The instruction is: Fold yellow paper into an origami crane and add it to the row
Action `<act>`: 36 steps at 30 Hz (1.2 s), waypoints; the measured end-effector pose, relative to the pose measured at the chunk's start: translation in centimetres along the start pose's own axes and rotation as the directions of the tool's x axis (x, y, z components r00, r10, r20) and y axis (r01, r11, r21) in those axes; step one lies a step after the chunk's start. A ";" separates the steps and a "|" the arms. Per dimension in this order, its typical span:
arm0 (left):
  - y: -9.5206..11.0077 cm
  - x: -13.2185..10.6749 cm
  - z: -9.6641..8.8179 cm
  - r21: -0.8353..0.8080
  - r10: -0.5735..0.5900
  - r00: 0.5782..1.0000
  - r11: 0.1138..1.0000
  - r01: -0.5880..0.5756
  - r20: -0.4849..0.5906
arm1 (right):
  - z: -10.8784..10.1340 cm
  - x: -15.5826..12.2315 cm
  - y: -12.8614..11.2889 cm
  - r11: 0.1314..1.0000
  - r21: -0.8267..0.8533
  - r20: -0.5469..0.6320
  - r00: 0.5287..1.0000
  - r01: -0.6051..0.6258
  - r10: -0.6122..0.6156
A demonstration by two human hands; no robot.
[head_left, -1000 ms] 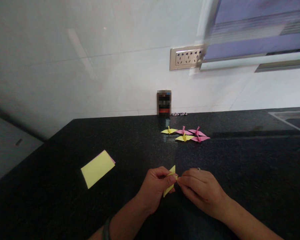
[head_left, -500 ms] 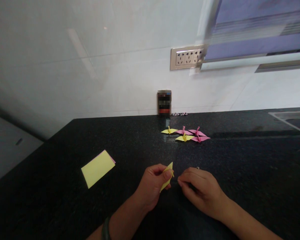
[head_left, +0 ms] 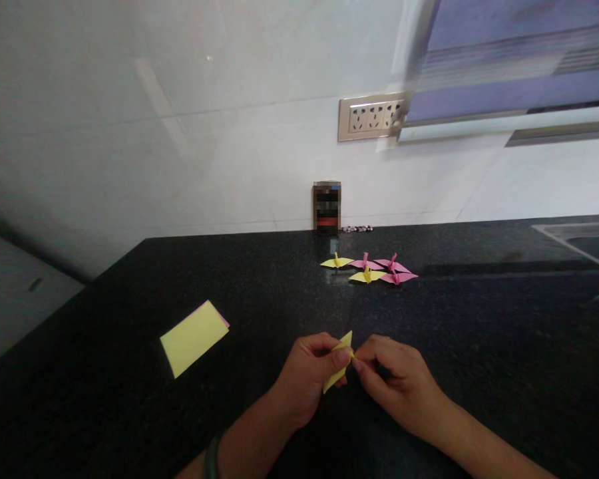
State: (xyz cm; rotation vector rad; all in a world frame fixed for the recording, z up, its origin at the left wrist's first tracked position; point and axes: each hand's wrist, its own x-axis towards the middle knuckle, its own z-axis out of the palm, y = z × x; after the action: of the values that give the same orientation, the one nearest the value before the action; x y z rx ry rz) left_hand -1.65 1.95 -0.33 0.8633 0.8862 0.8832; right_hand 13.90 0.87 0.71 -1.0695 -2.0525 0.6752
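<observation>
Between the thumb and fingers of my left hand (head_left: 302, 378) is a folded yellow paper crane (head_left: 333, 381), its two points sticking out above and below the thumb. My right hand (head_left: 402, 376) meets it from the right, thumb and forefinger pinched on a small yellow tip at its side. Part of the folded paper is hidden behind my left thumb. Farther back, finished paper cranes stand in a close group: a yellow crane (head_left: 336, 263), another yellow crane (head_left: 367, 276) and several pink ones, including a pink crane (head_left: 397, 278).
Yellow paper sheets (head_left: 194, 340) with a pink edge showing lie on the black countertop (head_left: 259, 279) at left. Against the wall stand a dark, blurred-out box (head_left: 327, 207) and a beaded string (head_left: 358, 229). A socket panel (head_left: 372, 118) is above. At far right is a glass-like panel (head_left: 579, 241).
My right hand has moved slightly left and now pinches the small tip of the yellow crane, where before there was a gap. My left hand has shifted slightly right and down with the crane.
</observation>
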 end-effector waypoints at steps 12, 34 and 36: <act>0.2 -0.1 0.4 0.065 0.055 0.998 0.996 -0.054 -0.011 | 0.5 0.0 0.1 0.999 -0.048 -0.068 0.997 0.026 -0.029; 0.5 0.2 0.1 -0.169 -0.008 0.998 0.986 -0.004 -0.069 | -0.3 0.7 1.4 0.823 0.447 -0.111 0.892 -0.349 0.438; 0.5 0.3 0.1 -0.153 0.005 0.997 0.988 -0.016 -0.072 | -0.4 0.8 1.7 0.755 0.534 -0.006 0.891 -0.381 0.454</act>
State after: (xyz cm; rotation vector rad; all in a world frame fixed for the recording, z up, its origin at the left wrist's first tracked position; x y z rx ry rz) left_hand -1.57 2.33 0.06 0.7076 0.8638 0.9829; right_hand 14.64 2.45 0.04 -1.2067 -1.3800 1.2673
